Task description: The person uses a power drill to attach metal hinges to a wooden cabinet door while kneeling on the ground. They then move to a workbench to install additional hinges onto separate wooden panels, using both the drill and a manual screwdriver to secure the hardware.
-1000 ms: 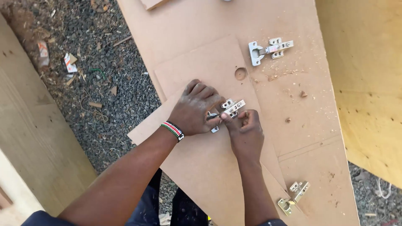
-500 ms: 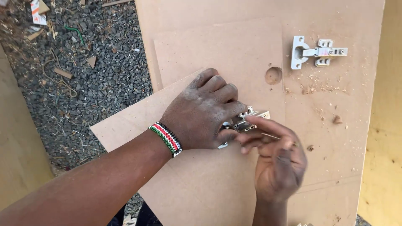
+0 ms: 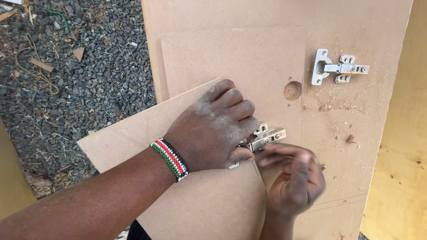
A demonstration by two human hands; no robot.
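Brown fibreboard fills the head view: a large sheet (image 3: 364, 146) lies under a smaller panel (image 3: 231, 58), and a third piece (image 3: 133, 138) sits skewed on top, its corner pointing toward 1 o'clock.

Left hand (image 3: 211, 129): palm down near frame centre, fingers curled and bunched, pressing on a silver cabinet hinge (image 3: 264, 137). The hinge arm sticks out from under the fingertips toward 2 o'clock. A beaded wristband (image 3: 170, 158) in black, white, red and green circles the wrist at 8 o'clock from the hand.

Right hand (image 3: 293, 180): at 5 o'clock from the left hand, motion-blurred. Fingers are drawn together, tips touching the hinge from below. Whether they pinch a screw or tool: cannot tell.

Round bored hole (image 3: 292, 90) in the panel at 1 o'clock from the hinge, near it. Second hinge (image 3: 338, 69) lies loose at 2 o'clock, well apart from both hands. Sawdust (image 3: 331, 104) is scattered just below it.

Grey gravel (image 3: 75, 80) with wood scraps occupies the 9 to 11 o'clock region. Yellowish plywood (image 3: 400, 178) runs along the 3 o'clock edge.
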